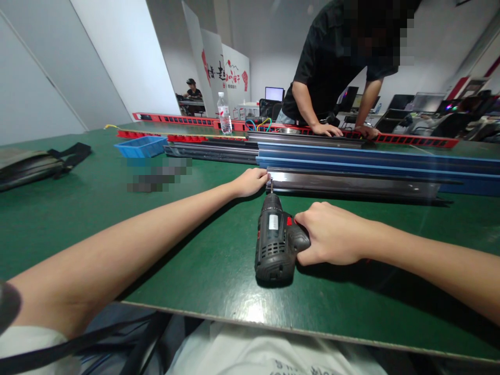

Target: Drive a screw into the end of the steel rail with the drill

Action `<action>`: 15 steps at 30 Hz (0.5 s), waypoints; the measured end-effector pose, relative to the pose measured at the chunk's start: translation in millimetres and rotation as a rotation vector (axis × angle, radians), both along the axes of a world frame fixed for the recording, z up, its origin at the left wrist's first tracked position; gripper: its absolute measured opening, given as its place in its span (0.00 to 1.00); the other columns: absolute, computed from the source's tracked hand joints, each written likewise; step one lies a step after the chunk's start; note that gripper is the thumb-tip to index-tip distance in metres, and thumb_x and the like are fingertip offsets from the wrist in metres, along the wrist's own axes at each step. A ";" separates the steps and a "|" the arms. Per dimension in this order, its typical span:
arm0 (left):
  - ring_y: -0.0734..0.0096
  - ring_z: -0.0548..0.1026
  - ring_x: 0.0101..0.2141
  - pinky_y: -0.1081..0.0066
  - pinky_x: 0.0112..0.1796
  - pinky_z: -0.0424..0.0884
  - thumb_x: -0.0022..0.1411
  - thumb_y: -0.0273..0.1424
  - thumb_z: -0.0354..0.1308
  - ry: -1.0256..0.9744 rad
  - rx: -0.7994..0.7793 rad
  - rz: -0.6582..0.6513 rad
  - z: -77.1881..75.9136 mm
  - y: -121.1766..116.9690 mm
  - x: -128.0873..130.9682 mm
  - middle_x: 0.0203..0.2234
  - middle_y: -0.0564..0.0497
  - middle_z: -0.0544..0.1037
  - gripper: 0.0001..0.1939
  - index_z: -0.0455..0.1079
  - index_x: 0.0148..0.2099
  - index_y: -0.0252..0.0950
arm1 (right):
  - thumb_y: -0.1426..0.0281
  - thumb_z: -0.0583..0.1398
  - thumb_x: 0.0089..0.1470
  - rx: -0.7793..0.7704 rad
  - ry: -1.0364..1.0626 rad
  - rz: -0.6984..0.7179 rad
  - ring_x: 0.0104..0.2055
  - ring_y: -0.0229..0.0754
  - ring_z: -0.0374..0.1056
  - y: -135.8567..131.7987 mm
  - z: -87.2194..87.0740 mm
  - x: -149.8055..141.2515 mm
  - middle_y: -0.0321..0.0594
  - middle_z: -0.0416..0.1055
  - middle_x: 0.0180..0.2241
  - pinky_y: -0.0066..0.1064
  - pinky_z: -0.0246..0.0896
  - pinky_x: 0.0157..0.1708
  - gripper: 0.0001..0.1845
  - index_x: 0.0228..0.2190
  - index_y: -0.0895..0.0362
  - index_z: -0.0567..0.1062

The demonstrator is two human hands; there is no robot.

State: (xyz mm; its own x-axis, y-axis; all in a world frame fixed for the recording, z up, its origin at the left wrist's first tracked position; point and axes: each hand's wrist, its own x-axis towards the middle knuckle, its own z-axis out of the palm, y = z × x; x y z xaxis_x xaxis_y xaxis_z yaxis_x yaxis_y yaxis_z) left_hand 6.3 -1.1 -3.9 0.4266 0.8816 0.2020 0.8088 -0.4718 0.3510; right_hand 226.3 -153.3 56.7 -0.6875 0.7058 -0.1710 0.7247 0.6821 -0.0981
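Note:
A black cordless drill (274,242) lies on its side just above the green table, its bit pointing away from me. My right hand (332,233) is wrapped round its handle. The bit tip meets, or nearly meets, the left end of a dark metal profile (351,186) with a shiny face. At that same end, my left hand (251,182) grips the profile with its fingers closed; the fingertips are partly hidden. Whether a screw sits at the bit tip is too small to tell.
Behind the profile lie blue-filmed profiles (371,159) and dark ones (214,151). A blue bin (141,147), a water bottle (224,114), red slotted strips (172,119) and a bag (31,164) are on the green table (195,276). Across it, a person in black (332,57) leans with both hands down.

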 end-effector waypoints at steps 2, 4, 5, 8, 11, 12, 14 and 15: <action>0.63 0.77 0.38 0.69 0.45 0.70 0.69 0.33 0.44 0.009 -0.005 0.009 0.1 -0.9 0.3 0.36 0.44 0.81 0.18 0.73 0.34 0.33 | 0.58 0.62 0.45 0.005 0.003 0.005 0.22 0.41 0.65 0.0 0.1 0.2 0.41 0.74 0.22 0.32 0.49 0.22 0.13 0.24 0.56 0.76; 0.63 0.77 0.38 0.68 0.45 0.70 0.68 0.34 0.44 0.009 -0.003 0.011 -0.4 -1.1 0.3 0.36 0.43 0.81 0.18 0.72 0.34 0.33 | 0.58 0.61 0.45 0.008 0.007 0.011 0.22 0.41 0.65 0.1 0.1 0.2 0.41 0.74 0.22 0.32 0.49 0.22 0.13 0.24 0.56 0.76; 0.62 0.77 0.38 0.68 0.45 0.70 0.68 0.34 0.44 0.006 0.002 0.010 -0.9 -0.9 0.1 0.36 0.43 0.81 0.18 0.72 0.34 0.33 | 0.58 0.61 0.45 0.006 0.008 0.012 0.22 0.41 0.65 0.1 0.1 0.2 0.41 0.74 0.22 0.32 0.49 0.22 0.13 0.24 0.56 0.76; 0.63 0.77 0.37 0.70 0.44 0.71 0.68 0.35 0.44 -0.005 0.017 -0.007 -2.8 0.7 -1.2 0.35 0.44 0.81 0.19 0.72 0.34 0.33 | 0.59 0.61 0.44 -0.005 0.013 0.008 0.22 0.41 0.65 -0.1 0.3 -0.3 0.41 0.74 0.22 0.31 0.49 0.23 0.12 0.24 0.56 0.75; 0.63 0.77 0.38 0.71 0.44 0.71 0.68 0.36 0.43 -0.014 0.022 -0.026 -3.9 2.3 -2.3 0.34 0.45 0.81 0.20 0.73 0.35 0.34 | 0.59 0.62 0.44 -0.016 0.011 -0.002 0.23 0.42 0.66 -0.1 0.4 -0.7 0.41 0.75 0.23 0.31 0.50 0.23 0.12 0.24 0.55 0.75; 0.63 0.77 0.38 0.70 0.44 0.71 0.68 0.37 0.43 -0.013 0.022 -0.027 -3.9 2.6 -2.3 0.34 0.45 0.81 0.20 0.73 0.35 0.34 | 0.59 0.62 0.45 -0.020 0.010 -0.004 0.23 0.42 0.67 0.0 0.3 -0.7 0.41 0.75 0.23 0.31 0.51 0.23 0.12 0.24 0.55 0.76; 0.63 0.77 0.38 0.70 0.44 0.71 0.68 0.37 0.42 -0.003 0.017 -0.018 -3.2 2.4 -2.0 0.35 0.44 0.81 0.20 0.73 0.35 0.33 | 0.58 0.62 0.45 -0.025 0.009 -0.006 0.24 0.42 0.68 0.3 -0.2 -0.6 0.41 0.75 0.23 0.31 0.51 0.23 0.13 0.25 0.55 0.76; 0.62 0.77 0.38 0.69 0.44 0.71 0.68 0.37 0.42 0.004 0.013 -0.011 -2.7 1.9 -1.6 0.36 0.44 0.81 0.20 0.72 0.35 0.33 | 0.58 0.62 0.45 -0.025 0.010 -0.009 0.24 0.43 0.68 0.5 -0.5 -0.4 0.41 0.75 0.24 0.31 0.52 0.24 0.13 0.25 0.55 0.76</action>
State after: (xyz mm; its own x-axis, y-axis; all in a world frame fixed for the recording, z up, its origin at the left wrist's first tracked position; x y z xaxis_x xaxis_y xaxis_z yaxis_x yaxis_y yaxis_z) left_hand 4.7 0.8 -6.6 0.4369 0.8743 0.2115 0.8050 -0.4849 0.3417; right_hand 225.9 -152.8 56.2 -0.6827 0.7077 -0.1821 0.7298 0.6727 -0.1219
